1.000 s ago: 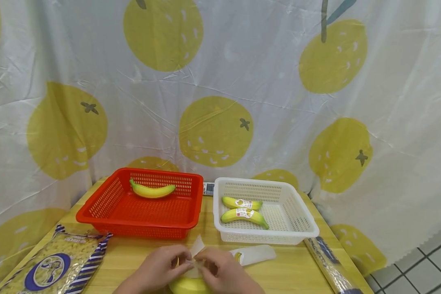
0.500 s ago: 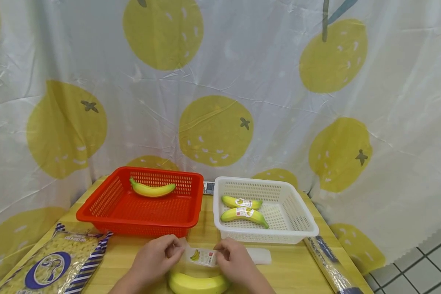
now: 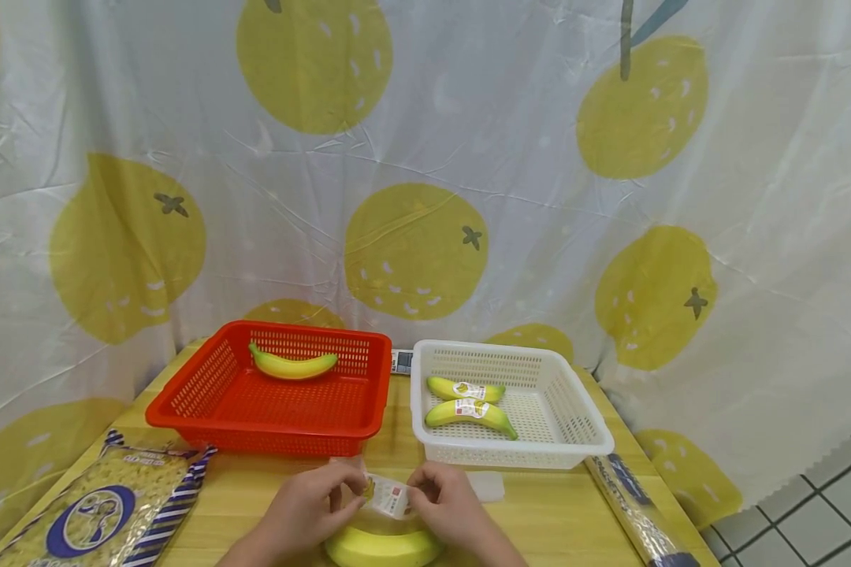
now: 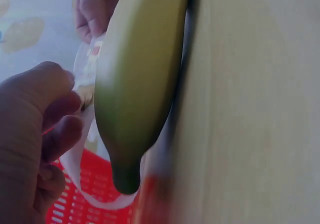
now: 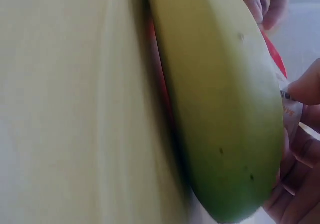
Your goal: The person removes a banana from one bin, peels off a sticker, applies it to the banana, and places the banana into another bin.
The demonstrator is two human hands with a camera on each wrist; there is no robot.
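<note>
Between my hands stretches a clear label (image 3: 390, 496) with a small banana print and red and dark marks. The left hand (image 3: 315, 502) pinches its left end, while the right hand (image 3: 445, 500) pinches its right end. Just below, nearest me, a yellow banana (image 3: 384, 546) lies on the wooden table, its green stem tip showing in the left wrist view. The label sits right behind the banana (image 5: 215, 99) in the right wrist view. A pale paper strip (image 3: 487, 486) shows beyond the right hand, and a whitish band (image 4: 75, 164) curves below the left fingers.
A red basket (image 3: 269, 431) with one banana (image 3: 294, 366) stands back left. Right of it is a white basket (image 3: 510, 455) holding two labelled bananas (image 3: 468, 413). A pasta bag (image 3: 99, 504) lies at left, a spaghetti pack (image 3: 638, 512) at right. A fruit-print curtain (image 3: 539, 236) hangs behind.
A second ago the hands were close together over the banana; they have parted with the label spread between them, then drawn slightly closer. The paper strip at right has shifted left.
</note>
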